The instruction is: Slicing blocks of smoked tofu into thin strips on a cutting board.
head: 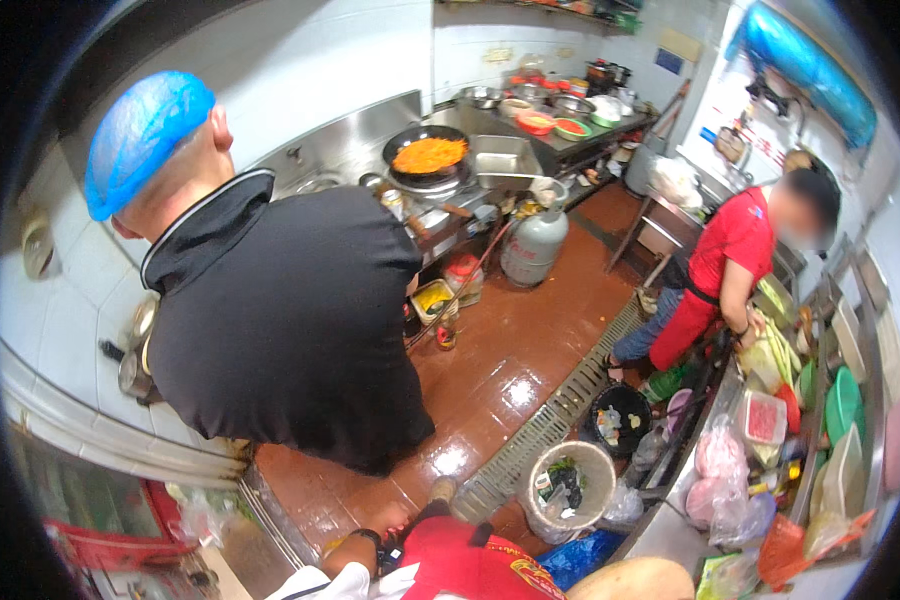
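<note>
At the bottom edge, my left hand is low in front of my red apron, over the brown tiled floor. A black band is on that wrist. The fingers are blurred, and whether they hold anything is unclear. My right hand is out of view. Before me, a waste bin with dark bags and green scraps in it stands on the floor. The round edge of what looks like a wooden chopping board shows at the bottom right.
A co-worker in black stands close at left. Beyond are a wok of orange food and a gas cylinder. Another co-worker, in red, bends over a crowded counter at right. A drain grate and black bin lie between.
</note>
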Motion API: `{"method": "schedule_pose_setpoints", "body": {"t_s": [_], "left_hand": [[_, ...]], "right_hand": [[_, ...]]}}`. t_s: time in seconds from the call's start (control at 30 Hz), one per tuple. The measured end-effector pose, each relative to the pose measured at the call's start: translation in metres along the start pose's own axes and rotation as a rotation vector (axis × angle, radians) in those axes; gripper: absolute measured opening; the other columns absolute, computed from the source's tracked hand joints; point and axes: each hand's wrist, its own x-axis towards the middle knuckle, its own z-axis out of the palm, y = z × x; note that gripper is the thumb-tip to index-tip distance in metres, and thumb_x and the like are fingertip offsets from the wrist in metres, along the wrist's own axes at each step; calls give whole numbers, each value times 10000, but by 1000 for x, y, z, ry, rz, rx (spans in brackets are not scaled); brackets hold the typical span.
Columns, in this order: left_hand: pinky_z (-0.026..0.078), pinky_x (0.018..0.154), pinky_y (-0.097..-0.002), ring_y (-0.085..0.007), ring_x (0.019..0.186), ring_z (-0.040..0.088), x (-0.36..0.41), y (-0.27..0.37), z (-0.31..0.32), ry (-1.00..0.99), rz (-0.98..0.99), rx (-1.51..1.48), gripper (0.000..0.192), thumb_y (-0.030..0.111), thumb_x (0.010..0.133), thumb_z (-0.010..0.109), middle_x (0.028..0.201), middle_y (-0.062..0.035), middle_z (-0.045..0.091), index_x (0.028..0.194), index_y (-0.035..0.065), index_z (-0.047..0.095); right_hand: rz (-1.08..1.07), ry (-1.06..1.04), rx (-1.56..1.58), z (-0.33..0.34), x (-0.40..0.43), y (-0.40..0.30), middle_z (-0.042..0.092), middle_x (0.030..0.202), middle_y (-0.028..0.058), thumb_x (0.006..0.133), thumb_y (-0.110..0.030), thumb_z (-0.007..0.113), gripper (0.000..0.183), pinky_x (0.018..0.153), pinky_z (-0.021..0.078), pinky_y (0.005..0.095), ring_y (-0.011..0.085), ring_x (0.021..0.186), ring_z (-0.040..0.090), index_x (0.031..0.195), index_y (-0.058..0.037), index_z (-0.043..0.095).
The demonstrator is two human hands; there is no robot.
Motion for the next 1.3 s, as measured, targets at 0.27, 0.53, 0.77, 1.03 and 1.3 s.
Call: {"method": "schedule_pose_setpoints", "body": {"t_s": [0.27, 0.53, 0.77, 1.03, 1.3], "left_hand": [[455, 449, -304, -133, 575, 579, -39, 21, -30, 86, -314, -463, 301, 279, 934, 417, 766, -34, 649, 902, 73, 633], [316, 366, -282, -86, 514, 432, -33, 11, -52, 102, -326, -643, 270, 385, 905, 460, 739, 24, 571, 973, 159, 590], [451, 439, -287, -134, 568, 592, -59, -44, -52, 277, -122, -728, 322, 326, 913, 445, 774, -38, 665, 996, 91, 649], [483, 465, -300, -152, 570, 603, -47, -59, -52, 244, -289, -712, 298, 305, 902, 468, 789, -48, 671, 939, 78, 657], [495, 482, -302, -153, 592, 620, -39, -73, -55, 229, -286, -778, 272, 266, 888, 468, 807, -45, 682, 935, 76, 657]], "right_hand": [[-86, -174, -53, -4, 38, -75, 668, 978, 159, 829, -149, 616, 432, 748, 515, 358, 240, 860, 640, 1234, -27, 532], [-272, -566, 213, 5, 79, -207, 681, 901, 136, 825, -94, 587, 378, 680, 534, 349, 210, 780, 646, 1190, -7, 545], [-1098, -905, -36, -37, -89, -421, 657, 996, 74, 881, -64, 559, 383, 757, 515, 286, 151, 836, 620, 1256, 2, 517], [-683, -1498, -3, -58, -87, -459, 275, 1505, 170, 851, -261, 710, 1048, 987, 437, 448, 323, 1292, 421, 1519, -170, -92], [-635, -1862, 302, -71, -141, -548, 90, 1573, 154, 667, -509, 812, 1226, 1005, 338, 630, 391, 1402, 227, 1532, -238, -14]]}}
